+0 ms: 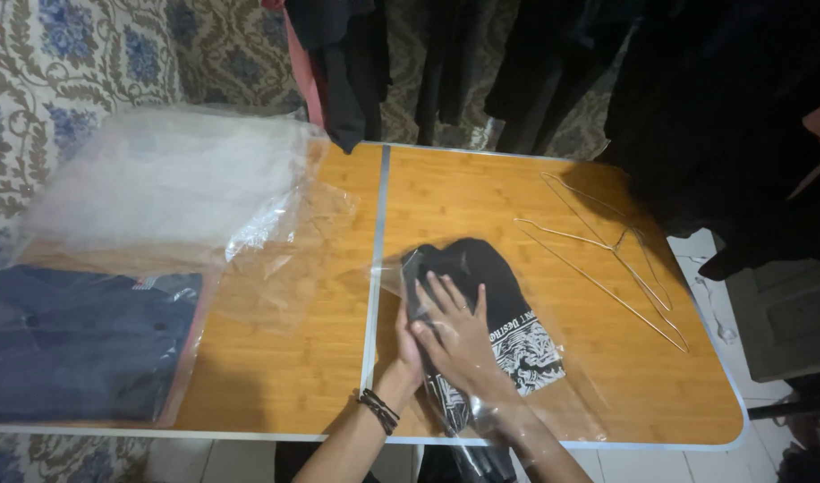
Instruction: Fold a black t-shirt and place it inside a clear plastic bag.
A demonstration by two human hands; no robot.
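Both hands press down on a folded black garment [486, 313] with a white print, which is going into a clear plastic bag [553, 394] on the wooden desk [481, 201]. My right hand [459, 335] lies flat on top, fingers spread wide and gripping nothing, while my left hand [408, 349], with dark bands at the wrist, is tucked beneath it against the garment's left edge; whether that one is pinching the film or only pushing, I cannot tell.

As I judge it, this is the bagging step, about midway: the printed end sits inside the bag, and the plain end looks partly covered. The next move would call for smoothing the cloth flat and drawing the film over the far end without creasing it.

Taking the garment as landmark: well to its left, a large crumpled sheet of clear plastic [173, 179] spreads over the desk's far corner, and below that lies a bagged dark blue garment [79, 344]. Just to its right rest two thin wire hangers [607, 246], apart from it. Beyond it, dark clothes [481, 63] hang over the desk's far edge.
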